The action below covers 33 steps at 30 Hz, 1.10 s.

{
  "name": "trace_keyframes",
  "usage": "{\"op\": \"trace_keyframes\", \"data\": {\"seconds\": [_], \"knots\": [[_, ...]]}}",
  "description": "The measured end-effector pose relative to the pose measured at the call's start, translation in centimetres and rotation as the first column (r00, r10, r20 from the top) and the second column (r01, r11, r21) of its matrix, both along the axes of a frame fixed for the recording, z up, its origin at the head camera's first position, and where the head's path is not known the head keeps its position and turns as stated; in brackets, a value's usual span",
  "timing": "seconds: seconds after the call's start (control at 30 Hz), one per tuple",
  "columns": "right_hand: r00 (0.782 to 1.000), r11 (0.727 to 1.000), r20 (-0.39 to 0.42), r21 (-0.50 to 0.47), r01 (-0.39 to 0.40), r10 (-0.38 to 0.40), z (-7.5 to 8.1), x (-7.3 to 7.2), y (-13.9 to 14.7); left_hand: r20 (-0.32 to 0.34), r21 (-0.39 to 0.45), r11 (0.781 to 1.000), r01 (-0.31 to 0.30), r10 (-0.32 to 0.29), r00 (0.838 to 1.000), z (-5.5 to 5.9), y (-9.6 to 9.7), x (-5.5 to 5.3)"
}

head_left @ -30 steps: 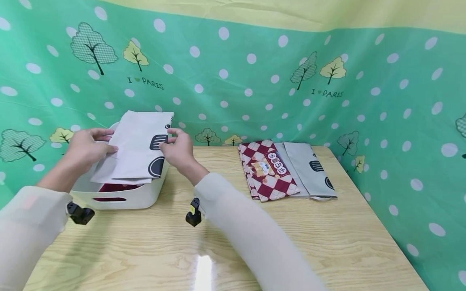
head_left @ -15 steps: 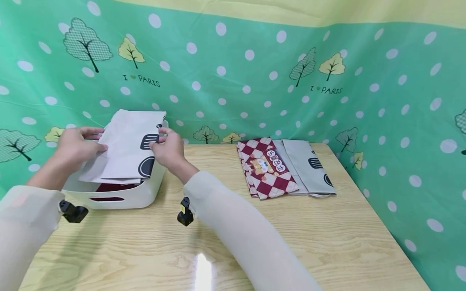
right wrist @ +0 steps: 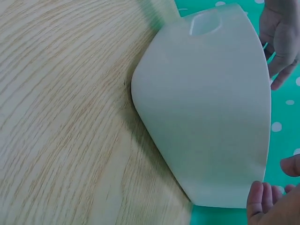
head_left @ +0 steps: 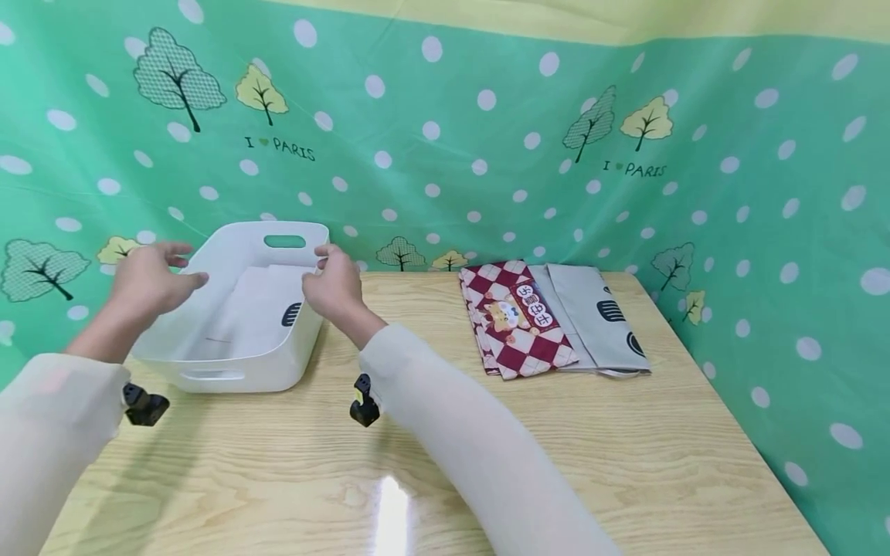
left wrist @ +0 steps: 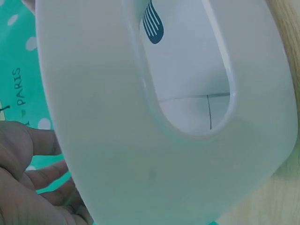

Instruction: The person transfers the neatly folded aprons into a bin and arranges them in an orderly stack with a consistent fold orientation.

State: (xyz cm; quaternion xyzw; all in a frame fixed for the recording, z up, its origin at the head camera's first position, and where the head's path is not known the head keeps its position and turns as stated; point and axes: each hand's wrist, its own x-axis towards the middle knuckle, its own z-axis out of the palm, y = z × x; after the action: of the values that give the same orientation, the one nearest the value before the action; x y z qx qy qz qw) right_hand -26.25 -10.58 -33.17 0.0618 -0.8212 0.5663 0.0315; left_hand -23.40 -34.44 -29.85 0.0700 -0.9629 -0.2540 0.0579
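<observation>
A folded off-white cloth [head_left: 250, 313] with a dark utensil print lies inside the white plastic basket [head_left: 278, 372] at the left of the table. Through the handle slot, the left wrist view shows part of the cloth [left wrist: 187, 61]. My left hand [head_left: 149, 284] is over the basket's left rim, fingers spread and nothing in them. At the right rim, my right hand [head_left: 336, 286] has loosely bent fingers and holds nothing. The right wrist view shows its fingertips right at the basket's edge, with the left hand [right wrist: 280, 42] beyond the far rim.
On the right of the wooden table [head_left: 445, 440] lie a folded red-and-white checked cloth [head_left: 518, 320] with a cartoon animal and, partly beneath it, a folded grey cloth [head_left: 598, 320]. A green dotted curtain [head_left: 431, 170] hangs behind and along the right side.
The off-white cloth, held between both hands above the basket before, has been let go and dropped inside. It now covers the dark red item seen there earlier. The hands stay near the rim.
</observation>
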Motion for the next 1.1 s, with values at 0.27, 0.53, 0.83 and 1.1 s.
{"op": "trace_keyframes", "data": {"seconds": [0.27,0.53,0.83,1.1], "knots": [[0.998,0.994,-0.013,-0.087,-0.068,0.067,-0.4,0.1,-0.1,-0.014,0.023,1.0,-0.012,0.012,1.0,-0.6,0.0,0.5],[0.98,0.983,-0.103,-0.056,-0.176,0.169,-0.8,-0.3,1.5,-0.014,0.089,0.996,0.006,-0.005,1.0,-1.0,1.5,1.0],[0.958,0.97,-0.163,-0.02,-0.243,0.237,-0.9,-0.6,4.2,-0.027,0.14,0.989,0.041,-0.038,0.999,-1.1,3.7,1.6],[0.918,0.966,-0.312,0.164,-0.2,0.243,-1.4,-1.0,7.6,-0.087,0.224,0.969,0.1,-0.082,0.993,-1.6,6.9,1.7]]}}
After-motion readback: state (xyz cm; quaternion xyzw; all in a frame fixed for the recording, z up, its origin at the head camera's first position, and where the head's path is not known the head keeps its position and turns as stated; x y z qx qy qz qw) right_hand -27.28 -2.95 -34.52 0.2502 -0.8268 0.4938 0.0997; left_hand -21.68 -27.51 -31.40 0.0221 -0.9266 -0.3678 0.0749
